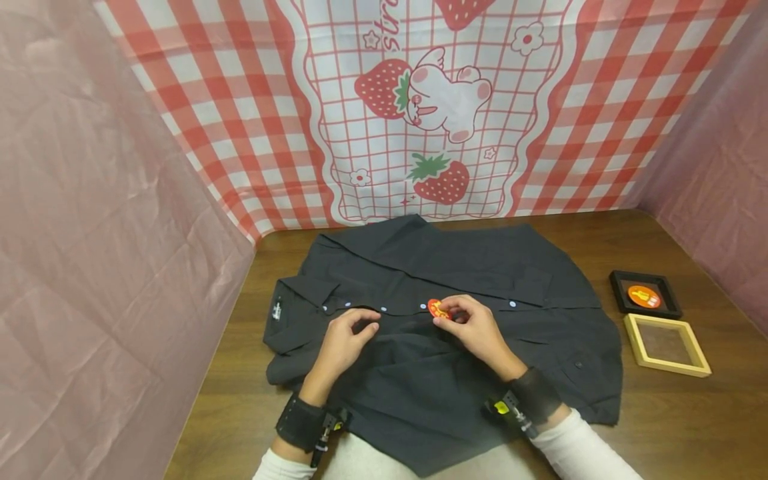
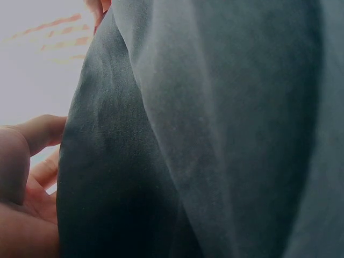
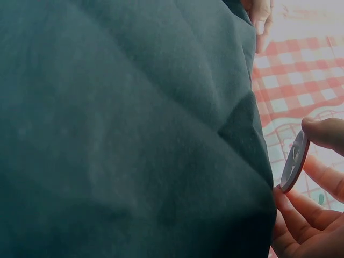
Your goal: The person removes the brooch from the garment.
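Note:
A dark grey shirt [image 1: 408, 373] lies spread across the table, its collar to the left and several pale buttons along its front. My right hand [image 1: 477, 327] pinches a round red-and-yellow pin badge [image 1: 439, 309] above the button strip. In the right wrist view the badge [image 3: 295, 161] is seen nearly edge-on between thumb and fingers, its pale back partly showing. Over the same strip, further left, my left hand [image 1: 345, 337] has its fingers and thumb loosely bent with a gap between the tips. Shirt cloth [image 2: 107, 150] hides part of that hand in the left wrist view.
To the right of the shirt lies a black square frame [image 1: 621, 300] with an orange round badge [image 1: 644, 296] in it. A pale yellow frame [image 1: 666, 363] sits just in front of it. A checked strawberry cloth [image 1: 264, 133] hangs behind, with pink curtains [image 1: 108, 233] at both sides.

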{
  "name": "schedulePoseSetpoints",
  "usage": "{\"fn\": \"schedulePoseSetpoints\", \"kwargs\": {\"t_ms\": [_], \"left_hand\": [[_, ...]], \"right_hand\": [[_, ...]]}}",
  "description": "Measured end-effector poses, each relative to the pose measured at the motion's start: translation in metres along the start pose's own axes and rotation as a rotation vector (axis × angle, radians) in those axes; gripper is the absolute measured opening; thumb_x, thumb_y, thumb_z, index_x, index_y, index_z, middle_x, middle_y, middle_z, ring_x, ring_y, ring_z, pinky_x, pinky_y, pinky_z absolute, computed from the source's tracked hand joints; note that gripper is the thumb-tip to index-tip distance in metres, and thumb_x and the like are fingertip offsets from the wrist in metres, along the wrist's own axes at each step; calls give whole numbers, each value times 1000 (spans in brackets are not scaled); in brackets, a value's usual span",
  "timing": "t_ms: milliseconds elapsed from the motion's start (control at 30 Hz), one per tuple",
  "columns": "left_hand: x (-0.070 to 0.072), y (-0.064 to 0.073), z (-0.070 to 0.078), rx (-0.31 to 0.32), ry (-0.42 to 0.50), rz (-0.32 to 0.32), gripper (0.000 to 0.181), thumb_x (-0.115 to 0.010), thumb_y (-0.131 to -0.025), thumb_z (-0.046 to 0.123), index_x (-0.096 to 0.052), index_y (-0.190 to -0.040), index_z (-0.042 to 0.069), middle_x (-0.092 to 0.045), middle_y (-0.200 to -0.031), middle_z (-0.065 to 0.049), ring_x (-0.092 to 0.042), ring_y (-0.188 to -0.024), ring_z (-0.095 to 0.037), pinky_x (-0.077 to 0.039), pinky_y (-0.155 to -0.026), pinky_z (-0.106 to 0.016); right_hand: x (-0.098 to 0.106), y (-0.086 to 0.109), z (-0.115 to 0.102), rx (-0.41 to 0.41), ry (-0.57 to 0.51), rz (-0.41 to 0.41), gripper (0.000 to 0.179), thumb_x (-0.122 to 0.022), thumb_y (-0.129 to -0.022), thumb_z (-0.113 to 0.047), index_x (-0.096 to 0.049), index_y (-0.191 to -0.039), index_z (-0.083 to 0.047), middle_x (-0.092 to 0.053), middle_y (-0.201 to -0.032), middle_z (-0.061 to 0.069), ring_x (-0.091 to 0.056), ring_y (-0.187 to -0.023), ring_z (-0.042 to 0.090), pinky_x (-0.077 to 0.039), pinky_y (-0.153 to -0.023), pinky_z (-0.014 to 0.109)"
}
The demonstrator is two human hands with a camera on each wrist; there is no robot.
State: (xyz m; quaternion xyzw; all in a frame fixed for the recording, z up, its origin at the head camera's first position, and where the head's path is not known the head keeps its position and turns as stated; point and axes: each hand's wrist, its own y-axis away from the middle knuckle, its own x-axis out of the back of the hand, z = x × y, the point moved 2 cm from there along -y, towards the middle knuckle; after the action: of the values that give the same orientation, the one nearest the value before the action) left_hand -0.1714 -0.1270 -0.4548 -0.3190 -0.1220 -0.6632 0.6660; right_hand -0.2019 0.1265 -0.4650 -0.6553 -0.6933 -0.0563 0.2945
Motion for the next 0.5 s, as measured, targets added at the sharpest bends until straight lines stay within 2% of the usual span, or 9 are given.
{"fn": "schedulePoseSetpoints", "kwargs": {"t_ms": [267, 500], "left_hand": [[0, 0, -1, 0, -11, -3, 17, -71, -86, 12, -74, -103, 10, -73, -106, -7, -67, -105, -24, -51, -92, -45], [0, 1, -2, 1, -2, 1, 17, -72, -86, 12, -74, -103, 10, -73, -106, -7, -67, -106, -25, -51, -92, -46]], "right_hand": [[5, 0, 2, -21, -5, 7, 23, -82, -76, -11, -71, -95, -6, -68, -99, 9, -63, -80, 14, -50, -67, 18], [8, 2, 6, -26, 4, 20, 22, -82, -76, -8, -71, -95, -5, -68, -99, 11, -62, -79, 7, -50, -67, 17]]}}
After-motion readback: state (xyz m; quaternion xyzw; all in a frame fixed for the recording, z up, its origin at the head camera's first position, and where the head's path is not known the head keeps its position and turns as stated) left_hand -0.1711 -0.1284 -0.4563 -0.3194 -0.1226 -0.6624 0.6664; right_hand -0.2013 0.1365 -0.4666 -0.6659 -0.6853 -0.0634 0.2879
